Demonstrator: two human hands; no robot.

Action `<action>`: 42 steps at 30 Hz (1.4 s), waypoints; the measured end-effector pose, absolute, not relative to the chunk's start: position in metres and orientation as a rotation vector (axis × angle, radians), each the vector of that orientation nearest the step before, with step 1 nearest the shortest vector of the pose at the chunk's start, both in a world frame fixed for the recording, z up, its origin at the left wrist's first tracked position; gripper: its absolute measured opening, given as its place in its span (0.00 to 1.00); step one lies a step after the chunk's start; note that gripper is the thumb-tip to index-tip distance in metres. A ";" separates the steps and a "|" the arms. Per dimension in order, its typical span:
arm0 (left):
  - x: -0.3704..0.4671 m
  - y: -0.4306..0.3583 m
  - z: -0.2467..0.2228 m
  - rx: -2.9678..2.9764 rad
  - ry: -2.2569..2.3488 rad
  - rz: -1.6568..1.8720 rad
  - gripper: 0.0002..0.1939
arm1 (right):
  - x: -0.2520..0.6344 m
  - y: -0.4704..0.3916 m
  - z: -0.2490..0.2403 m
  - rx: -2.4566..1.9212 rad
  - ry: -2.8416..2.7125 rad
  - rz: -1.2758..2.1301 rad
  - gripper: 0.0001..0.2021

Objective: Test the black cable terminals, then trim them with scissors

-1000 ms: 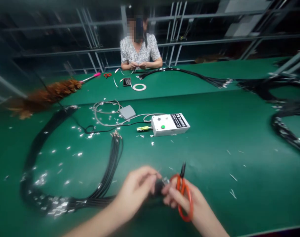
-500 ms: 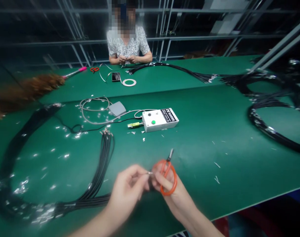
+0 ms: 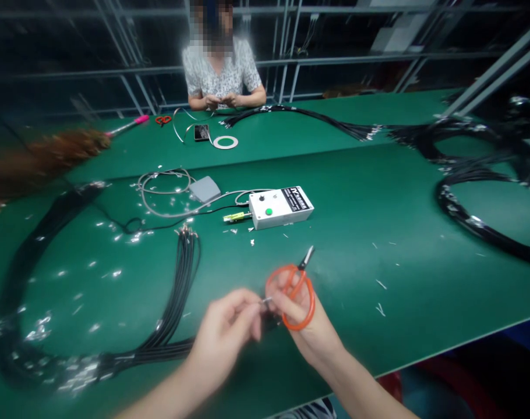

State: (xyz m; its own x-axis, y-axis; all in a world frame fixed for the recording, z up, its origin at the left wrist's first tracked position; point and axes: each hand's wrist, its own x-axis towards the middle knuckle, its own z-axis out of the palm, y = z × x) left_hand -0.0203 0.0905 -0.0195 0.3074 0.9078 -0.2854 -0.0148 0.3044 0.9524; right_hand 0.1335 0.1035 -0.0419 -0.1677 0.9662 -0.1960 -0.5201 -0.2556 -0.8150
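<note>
My left hand (image 3: 232, 326) is closed in a pinch on a thin cable end (image 3: 266, 300), whose pale tip shows between both hands. Orange-handled scissors (image 3: 311, 305) hang around the fingers of my right hand (image 3: 297, 308), blades pointing up and away. The thumb and forefinger of that hand meet at the same cable tip; exactly how they grip it is blurred. A bundle of black cables (image 3: 164, 352) runs from the left behind my left hand. Its upper branch (image 3: 180, 285) fans out to bare, copper-coloured ends.
Beyond my hands stands a white control box (image 3: 280, 209) with a green button, wired to a grey pedal (image 3: 205, 189). Scraps litter the green table (image 3: 356, 203). More black cable coils (image 3: 455, 212) lie right. Across the table sits a co-worker (image 3: 221, 75), near a tape ring (image 3: 225, 142).
The scissors have tipped slightly, their blades now pointing further up and right. My hands stay together at the cable tip. The whole view has shifted a little.
</note>
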 end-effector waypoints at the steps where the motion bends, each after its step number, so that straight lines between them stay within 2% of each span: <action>1: -0.020 0.090 -0.020 1.041 1.064 0.787 0.16 | 0.133 0.104 -0.043 -0.875 -0.716 1.683 0.11; 13: -0.021 0.093 -0.020 0.844 1.027 0.759 0.17 | 0.118 0.097 -0.046 -0.795 -0.432 1.820 0.12; 22: -0.019 0.091 -0.021 1.002 1.101 0.900 0.14 | 0.126 0.085 -0.045 -0.919 -0.654 1.653 0.13; 28: -0.018 0.089 -0.018 1.050 1.110 0.903 0.11 | 0.131 0.088 -0.039 -0.894 -0.605 1.666 0.10; 31: -0.018 0.086 -0.017 1.192 1.169 0.896 0.10 | 0.130 0.092 -0.033 -0.877 -0.537 1.705 0.11; 35: -0.020 0.082 -0.023 1.717 1.313 0.965 0.05 | 0.132 0.093 -0.026 -0.843 -0.367 1.883 0.13; 38: -0.021 0.080 -0.029 2.019 1.351 1.044 0.07 | 0.132 0.089 -0.028 -0.824 -0.319 1.932 0.13; 42: -0.020 0.079 -0.031 1.838 1.351 1.049 0.05 | 0.128 0.082 -0.040 -0.860 -0.373 1.896 0.13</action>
State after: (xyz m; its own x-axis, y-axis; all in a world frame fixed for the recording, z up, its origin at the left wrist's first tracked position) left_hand -0.0199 0.0788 -0.0314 0.1615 0.9584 0.2355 0.4656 -0.2844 0.8380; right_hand 0.1285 0.0819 -0.0397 -0.2668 0.8758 -0.4022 -0.6582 -0.4704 -0.5877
